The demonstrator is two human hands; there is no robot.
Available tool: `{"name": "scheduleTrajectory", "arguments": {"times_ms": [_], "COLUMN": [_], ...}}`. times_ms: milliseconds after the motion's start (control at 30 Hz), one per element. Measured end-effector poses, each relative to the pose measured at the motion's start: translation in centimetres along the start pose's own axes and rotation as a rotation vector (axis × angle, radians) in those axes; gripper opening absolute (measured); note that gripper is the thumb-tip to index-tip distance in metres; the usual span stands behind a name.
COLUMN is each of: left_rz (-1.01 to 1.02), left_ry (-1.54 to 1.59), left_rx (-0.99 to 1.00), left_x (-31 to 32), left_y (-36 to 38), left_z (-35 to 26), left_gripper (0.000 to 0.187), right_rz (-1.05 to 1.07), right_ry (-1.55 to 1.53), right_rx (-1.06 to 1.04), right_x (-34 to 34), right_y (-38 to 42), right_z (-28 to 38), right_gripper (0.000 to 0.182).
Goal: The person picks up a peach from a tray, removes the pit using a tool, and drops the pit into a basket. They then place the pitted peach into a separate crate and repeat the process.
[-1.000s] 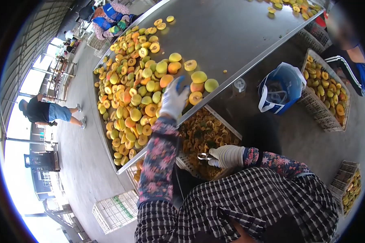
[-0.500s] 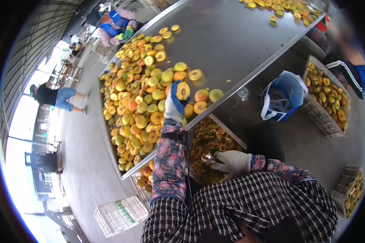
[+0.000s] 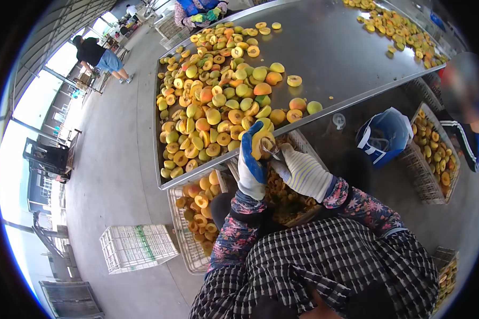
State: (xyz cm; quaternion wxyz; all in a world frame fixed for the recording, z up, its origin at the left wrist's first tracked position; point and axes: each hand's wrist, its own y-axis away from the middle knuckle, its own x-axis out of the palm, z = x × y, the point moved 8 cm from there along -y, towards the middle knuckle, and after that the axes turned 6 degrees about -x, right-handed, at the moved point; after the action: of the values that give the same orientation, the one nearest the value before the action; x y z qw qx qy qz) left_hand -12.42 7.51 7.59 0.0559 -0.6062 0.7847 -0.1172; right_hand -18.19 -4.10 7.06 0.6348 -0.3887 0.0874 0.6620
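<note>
In a blue-palmed white glove, my left hand (image 3: pixel 252 169) is closed around a halved peach (image 3: pixel 260 143), raised off the near edge of the table. My right hand (image 3: pixel 307 174), in a striped white knit glove, grips a small metal tool (image 3: pixel 275 152) whose tip meets the cut face of the peach; most of the handle is hidden by the fingers. Many yellow-orange peach halves (image 3: pixel 213 117) are heaped on the metal table (image 3: pixel 330 58) just beyond my left hand. Below both hands sits a crate of peach pits and scraps (image 3: pixel 282 199).
A white crate of peach halves (image 3: pixel 183 234) stands left of my knees, with an upturned white crate (image 3: pixel 135 247) farther left. To the right are a blue bucket (image 3: pixel 383 135), a full fruit crate (image 3: pixel 431 146) and a seated person (image 3: pixel 465 122). Another person (image 3: pixel 104 56) stands at far left.
My left hand has drawn back from over the heap toward me with the peach half. My right hand has risen from the scrap crate, bringing the tool to the fruit. The view has shifted.
</note>
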Motion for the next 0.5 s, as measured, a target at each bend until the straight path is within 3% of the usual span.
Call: {"name": "scheduleTrajectory", "arguments": {"times_ms": [100,133,233,333,400,500], "left_rz": [-0.077,-0.134,-0.151,-0.105,-0.066,-0.047], "left_ry": [-0.07,0.187,0.172,-0.16,-0.153,0.212], "left_rx": [0.094,-0.039,-0.085,-0.017,-0.049,-0.221], "left_x": [-1.6,-2.0,-2.6,-3.5,-3.9,-4.0], "left_y": [1.2,1.4,1.9,2.3,2.3,2.0], "left_z": [1.0,2.3,2.8,2.2,3.0,5.0], "left_gripper": [0.038,0.044,0.054,0.054,0.055,0.056], "right_rz": [-0.025,-0.031,0.011,0.305,0.332,0.23], "right_ry": [-0.028,-0.084,-0.048,0.038,0.029,-0.215], "right_rx": [-0.094,-0.117,-0.159,0.005,0.024,-0.068], "right_x": [3.5,4.3,4.2,3.5,4.1,4.6], "right_y": [1.0,1.1,1.5,1.3,1.5,1.3], "right_z": [-0.9,-0.7,0.4,1.3,0.9,0.7], "right_gripper": [0.033,0.033,0.033,0.033,0.032,0.03]}}
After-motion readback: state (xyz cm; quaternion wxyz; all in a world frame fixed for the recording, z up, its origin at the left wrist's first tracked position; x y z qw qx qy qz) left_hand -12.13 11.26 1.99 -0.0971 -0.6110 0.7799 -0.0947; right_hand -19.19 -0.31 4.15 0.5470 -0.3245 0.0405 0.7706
